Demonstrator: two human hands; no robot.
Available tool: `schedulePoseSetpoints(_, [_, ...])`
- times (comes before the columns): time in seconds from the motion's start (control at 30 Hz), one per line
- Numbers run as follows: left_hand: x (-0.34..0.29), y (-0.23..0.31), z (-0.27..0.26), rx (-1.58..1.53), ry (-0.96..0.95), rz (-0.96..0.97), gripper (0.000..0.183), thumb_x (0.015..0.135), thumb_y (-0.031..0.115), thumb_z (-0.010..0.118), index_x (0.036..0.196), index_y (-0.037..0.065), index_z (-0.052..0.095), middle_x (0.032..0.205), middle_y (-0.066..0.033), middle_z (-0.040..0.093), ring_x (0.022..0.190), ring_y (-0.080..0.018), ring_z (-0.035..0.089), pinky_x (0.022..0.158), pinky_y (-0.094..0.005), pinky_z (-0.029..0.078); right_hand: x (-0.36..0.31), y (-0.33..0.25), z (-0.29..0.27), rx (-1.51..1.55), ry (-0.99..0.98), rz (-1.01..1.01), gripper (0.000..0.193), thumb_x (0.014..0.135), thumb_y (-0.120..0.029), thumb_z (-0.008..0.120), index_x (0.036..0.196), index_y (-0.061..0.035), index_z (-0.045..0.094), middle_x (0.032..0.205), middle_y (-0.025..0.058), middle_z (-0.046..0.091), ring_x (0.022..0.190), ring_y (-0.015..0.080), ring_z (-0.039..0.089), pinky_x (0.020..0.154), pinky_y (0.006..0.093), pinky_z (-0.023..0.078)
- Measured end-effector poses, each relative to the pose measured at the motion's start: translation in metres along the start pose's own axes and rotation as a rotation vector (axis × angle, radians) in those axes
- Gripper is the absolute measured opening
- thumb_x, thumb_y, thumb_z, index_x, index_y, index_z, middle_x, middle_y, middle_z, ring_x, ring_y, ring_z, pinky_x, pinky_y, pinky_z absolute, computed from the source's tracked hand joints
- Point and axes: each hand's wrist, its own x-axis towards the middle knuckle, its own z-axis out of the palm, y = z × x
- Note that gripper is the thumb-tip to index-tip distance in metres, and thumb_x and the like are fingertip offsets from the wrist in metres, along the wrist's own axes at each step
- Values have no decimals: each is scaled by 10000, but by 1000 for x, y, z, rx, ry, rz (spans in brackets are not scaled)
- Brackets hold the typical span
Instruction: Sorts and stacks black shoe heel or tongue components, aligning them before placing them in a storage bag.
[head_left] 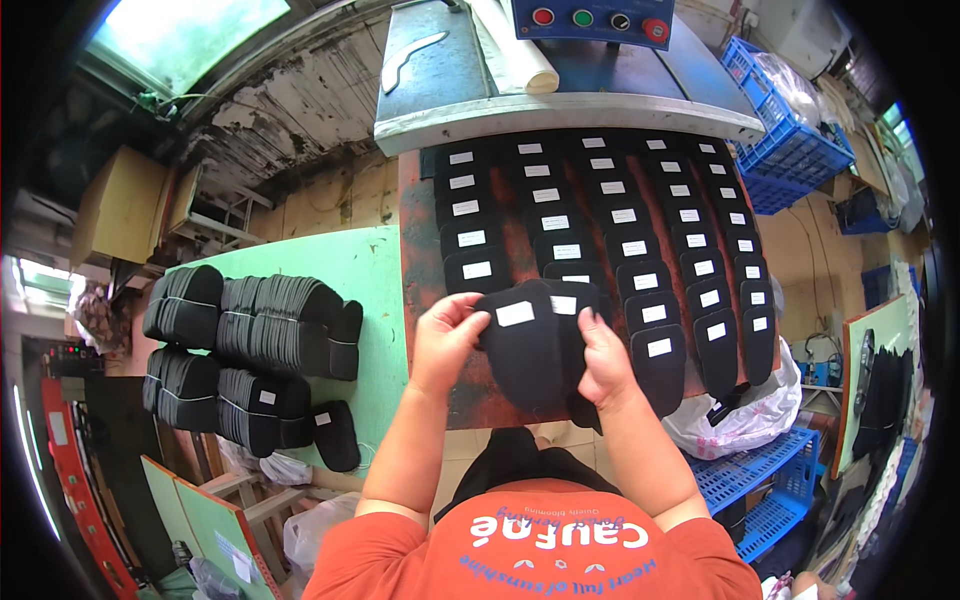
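Note:
Black insole-shaped pieces with white labels lie overlapping in several columns on a reddish-brown board. Over the board's near edge, my left hand (447, 342) pinches the upper left edge of a black insole (518, 358), thumb on top. Close by, my right hand (604, 362) is closed on a second black insole (570, 335), its thumb near the label. The two pieces overlap, the left one in front, and their labels face up. Just right of my right hand lies a column of labelled insoles (657, 375). The fingers under both pieces are mostly hidden.
Bundled stacks of black insoles (290, 315) and one loose labelled insole (336, 436) lie on a green table (385, 270) at left. Beyond the board stands a machine with a blue button box (592, 22). Blue crates (785, 165) and a white plastic bag (740, 415) are at right.

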Motion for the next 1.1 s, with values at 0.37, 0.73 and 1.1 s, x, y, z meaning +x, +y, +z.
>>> schedulePoseSetpoints(0.37, [-11, -19, 3, 107, 68, 161, 348, 779, 81, 705, 1096, -10, 593, 909, -15, 593, 728, -50, 522, 642, -203, 446, -8, 2, -12, 40, 3, 26, 307, 964, -207, 418, 1211, -36, 476, 1136, 93, 568, 1030, 207, 562, 906, 350, 452])
schedulePoseSetpoints(0.73, [-23, -36, -26, 737, 267, 327, 273, 796, 56, 674, 1051, -17, 609, 896, -29, 614, 675, -59, 533, 630, -215, 460, -19, -26, -18, 106, -140, 90, 502, 986, -360, 222, 1275, 0, 419, 1236, 163, 511, 1119, 292, 524, 961, 422, 427])
schedulePoseSetpoints(1.1, [-74, -29, -27, 79, 123, -73, 207, 831, 39, 611, 1034, -1, 619, 820, -10, 647, 612, -40, 522, 526, -179, 418, -33, -28, -40, 79, -93, 43, 372, 983, -251, 307, 1225, -6, 449, 1195, 172, 538, 1066, 303, 562, 924, 442, 458])
